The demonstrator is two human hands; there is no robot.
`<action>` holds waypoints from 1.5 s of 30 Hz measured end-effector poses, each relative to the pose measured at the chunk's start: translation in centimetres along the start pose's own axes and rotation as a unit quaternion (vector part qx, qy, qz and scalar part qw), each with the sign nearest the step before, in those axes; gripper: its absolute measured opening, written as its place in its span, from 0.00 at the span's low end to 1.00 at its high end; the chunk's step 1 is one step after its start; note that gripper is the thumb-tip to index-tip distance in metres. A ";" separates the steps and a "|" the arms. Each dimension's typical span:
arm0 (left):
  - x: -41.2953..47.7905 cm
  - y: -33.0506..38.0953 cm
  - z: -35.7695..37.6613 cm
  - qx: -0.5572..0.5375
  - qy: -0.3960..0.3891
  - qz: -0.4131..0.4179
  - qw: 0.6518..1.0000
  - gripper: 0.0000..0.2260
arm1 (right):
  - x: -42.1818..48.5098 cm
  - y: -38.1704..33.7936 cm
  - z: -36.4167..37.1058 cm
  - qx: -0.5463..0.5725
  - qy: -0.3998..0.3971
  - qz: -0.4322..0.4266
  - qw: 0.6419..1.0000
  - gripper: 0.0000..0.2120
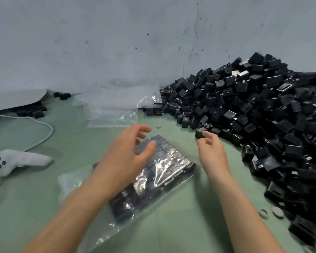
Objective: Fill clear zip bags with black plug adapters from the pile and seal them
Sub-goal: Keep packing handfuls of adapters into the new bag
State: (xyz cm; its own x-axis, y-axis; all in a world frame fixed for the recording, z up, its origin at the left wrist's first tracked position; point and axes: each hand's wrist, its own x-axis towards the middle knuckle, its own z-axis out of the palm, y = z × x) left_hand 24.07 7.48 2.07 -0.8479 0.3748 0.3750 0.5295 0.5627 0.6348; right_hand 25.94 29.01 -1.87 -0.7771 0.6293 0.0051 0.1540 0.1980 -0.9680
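Bag (164,168), holding adapters, lies flat on the table (181,225) just left of the pile (254,110). Left hand (128,156) is over the bag, fingers spread and loosely curled, gripping nothing. Right hand (212,152) is at the pile's left edge, pinching one adapter (200,132). Empty bags (113,106) lie left of the pile.
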 end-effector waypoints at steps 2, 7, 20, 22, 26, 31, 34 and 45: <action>4.0 1.6 4.1 0.032 -0.076 0.015 0.996 0.21 | 1.1 -0.1 -0.7 0.125 0.014 0.090 0.988 0.16; 12.3 3.9 12.7 0.131 -0.187 0.009 0.973 0.34 | 3.0 0.1 -2.7 0.381 0.048 0.223 0.896 0.04; 17.0 3.3 20.1 0.209 -0.130 -0.003 0.969 0.28 | 3.8 0.1 -2.8 0.391 0.050 0.246 0.886 0.06; 16.7 3.0 20.4 0.218 -0.102 0.002 0.971 0.26 | 3.8 0.0 -2.5 0.399 0.048 0.250 0.881 0.06; 16.4 3.9 21.5 0.218 -0.120 -0.039 0.968 0.29 | 3.7 -0.1 -2.3 0.411 0.080 0.252 0.873 0.12; 16.1 4.4 22.1 0.272 -0.074 -0.045 0.958 0.25 | 3.6 -0.1 -2.1 0.409 0.119 0.258 0.867 0.16; 15.9 4.3 22.1 0.287 -0.061 -0.047 0.955 0.24 | 3.3 0.0 -1.9 0.420 0.124 0.254 0.862 0.19; 16.8 1.6 19.6 0.311 -0.083 0.107 0.941 0.23 | 3.0 0.5 -0.9 0.421 0.117 0.237 0.868 0.13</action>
State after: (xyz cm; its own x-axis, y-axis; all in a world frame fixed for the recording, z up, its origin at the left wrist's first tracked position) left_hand 11.22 29.13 -3.89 -0.7321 0.6090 0.3052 0.6440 0.7648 0.0188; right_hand 24.29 31.69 -2.15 -0.5884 0.6442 -0.4887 -0.1538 -0.6824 -0.7146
